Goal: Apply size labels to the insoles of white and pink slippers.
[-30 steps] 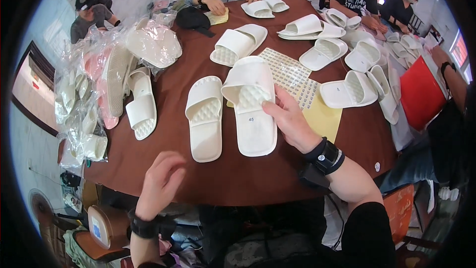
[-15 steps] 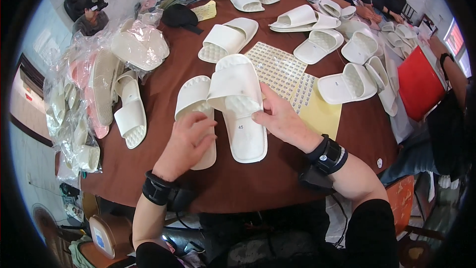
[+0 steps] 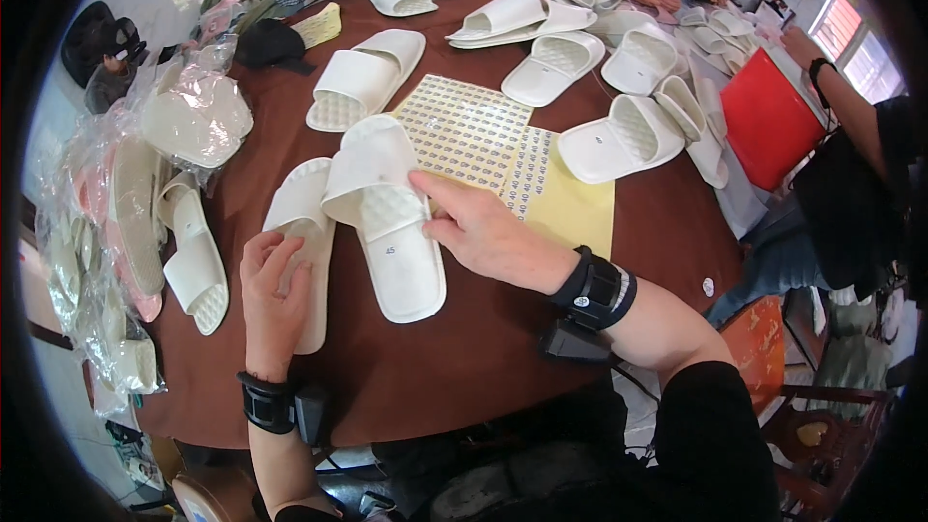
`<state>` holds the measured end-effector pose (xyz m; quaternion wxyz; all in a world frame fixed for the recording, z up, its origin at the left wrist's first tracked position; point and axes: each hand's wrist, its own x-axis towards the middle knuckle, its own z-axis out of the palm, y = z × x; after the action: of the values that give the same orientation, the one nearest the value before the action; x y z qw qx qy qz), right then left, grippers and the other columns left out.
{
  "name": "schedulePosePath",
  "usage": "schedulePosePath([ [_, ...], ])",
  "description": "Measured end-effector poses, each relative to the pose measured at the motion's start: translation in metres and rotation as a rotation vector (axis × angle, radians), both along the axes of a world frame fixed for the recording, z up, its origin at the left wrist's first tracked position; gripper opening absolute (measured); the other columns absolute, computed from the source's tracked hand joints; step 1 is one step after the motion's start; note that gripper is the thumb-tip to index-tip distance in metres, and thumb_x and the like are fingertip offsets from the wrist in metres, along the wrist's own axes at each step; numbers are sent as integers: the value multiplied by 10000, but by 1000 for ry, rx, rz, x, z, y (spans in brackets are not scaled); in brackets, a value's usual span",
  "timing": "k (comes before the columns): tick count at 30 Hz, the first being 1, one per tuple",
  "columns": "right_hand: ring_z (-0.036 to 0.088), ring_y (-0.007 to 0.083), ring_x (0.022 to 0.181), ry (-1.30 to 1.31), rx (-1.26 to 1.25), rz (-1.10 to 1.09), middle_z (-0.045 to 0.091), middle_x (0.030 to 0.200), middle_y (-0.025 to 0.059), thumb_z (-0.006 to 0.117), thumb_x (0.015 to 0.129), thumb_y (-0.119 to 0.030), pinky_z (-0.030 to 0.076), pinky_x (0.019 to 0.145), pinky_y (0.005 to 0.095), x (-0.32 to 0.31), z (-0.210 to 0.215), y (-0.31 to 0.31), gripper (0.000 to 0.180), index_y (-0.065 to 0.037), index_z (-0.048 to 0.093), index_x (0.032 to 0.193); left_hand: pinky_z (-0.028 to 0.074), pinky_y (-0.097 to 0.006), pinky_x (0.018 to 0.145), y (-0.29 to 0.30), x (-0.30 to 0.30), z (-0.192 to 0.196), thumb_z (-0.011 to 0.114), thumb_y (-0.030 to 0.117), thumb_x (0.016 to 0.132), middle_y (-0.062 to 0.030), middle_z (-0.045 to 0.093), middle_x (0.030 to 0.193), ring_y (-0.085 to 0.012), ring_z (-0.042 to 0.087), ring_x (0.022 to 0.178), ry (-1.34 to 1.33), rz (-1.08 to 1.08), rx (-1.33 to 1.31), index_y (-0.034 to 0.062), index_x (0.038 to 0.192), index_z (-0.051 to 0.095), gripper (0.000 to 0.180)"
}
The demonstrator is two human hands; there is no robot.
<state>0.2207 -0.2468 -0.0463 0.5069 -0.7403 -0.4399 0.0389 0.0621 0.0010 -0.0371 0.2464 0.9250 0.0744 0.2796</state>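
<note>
Head view: right hand (image 3: 469, 232) pinches the near slipper (image 3: 408, 275) between fingers and thumb at its right edge, over the brown table (image 3: 522, 358), a hold that probably keeps the insole uncovered and facing up. Left hand (image 3: 274, 295), fingers loosely curled and parted, is at the second slipper (image 3: 307, 191) alongside, contact unclear. Near slipper: white, broad strap, quilted footbed, small dark mark toward the heel.
</note>
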Motion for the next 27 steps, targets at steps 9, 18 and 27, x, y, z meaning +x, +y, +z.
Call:
schedulePosePath([
  [9,671,241,906,-78,-29,-183,695,965,130,609,888,17,530,822,347,28,57,-55,216,0,666,1096,458,-420,938,8,-5,-5,655,44,836,-134,610,1183,-350,551,1074,76,20,137,35,1107,693,274],
  [18,663,181,902,-92,-468,112,700,954,76,618,870,8,529,807,317,43,66,-88,194,-10,668,1057,475,-407,836,1,-7,3,638,45,857,-126,606,1031,-329,566,945,141,19,49,9,1057,692,210],
  [27,643,243,956,-94,-379,197,660,999,91,599,898,27,522,844,347,42,19,-83,163,-29,643,1044,493,-309,638,-3,-9,7,616,4,881,-124,585,901,-223,608,702,75,-104,-65,-39,1017,675,154],
])
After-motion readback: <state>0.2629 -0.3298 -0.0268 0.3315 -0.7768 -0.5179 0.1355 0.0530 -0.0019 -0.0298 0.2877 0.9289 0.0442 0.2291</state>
